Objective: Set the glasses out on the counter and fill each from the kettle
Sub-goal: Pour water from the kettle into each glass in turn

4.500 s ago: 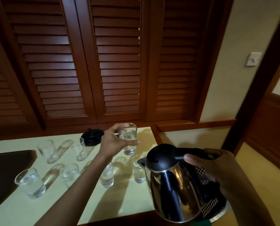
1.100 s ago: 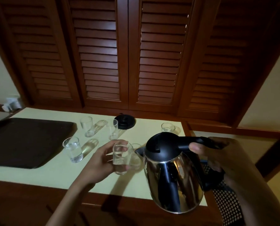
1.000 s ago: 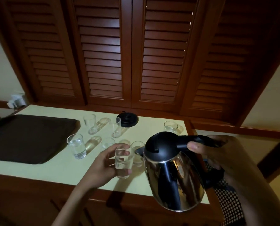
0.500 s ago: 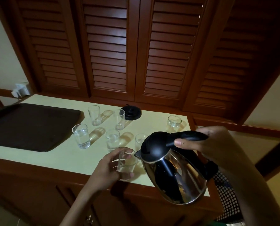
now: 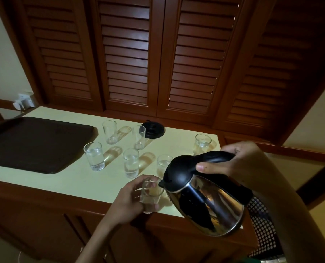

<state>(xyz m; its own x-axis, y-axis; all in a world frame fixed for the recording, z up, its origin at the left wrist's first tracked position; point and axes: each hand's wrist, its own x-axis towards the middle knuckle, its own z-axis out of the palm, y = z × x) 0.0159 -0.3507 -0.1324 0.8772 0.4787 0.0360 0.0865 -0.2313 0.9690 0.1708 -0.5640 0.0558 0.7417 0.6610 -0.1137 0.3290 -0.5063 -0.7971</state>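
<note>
My left hand [image 5: 128, 201] grips a clear glass [image 5: 151, 194] at the counter's front edge. My right hand [image 5: 242, 164] holds the steel kettle [image 5: 205, 196] by its black handle, tilted left, with the spout touching that glass's rim. Several other glasses stand on the pale counter [image 5: 78, 179]: three with water in a row [image 5: 94, 156] [image 5: 131, 163] [image 5: 163, 164], two behind them that look empty [image 5: 110, 132] [image 5: 138, 137], and one with water apart at the back right [image 5: 202, 144].
A dark tray [image 5: 30, 143] lies on the counter's left part. The kettle's black base [image 5: 154, 129] sits at the back by the louvred wooden doors [image 5: 157, 63]. A mesh chair back [image 5: 264, 224] is at the lower right.
My left hand lowered the glass from mid-air to the counter's front edge. The kettle tipped further left until its spout met the rim. The view dropped and widened over the counter.
</note>
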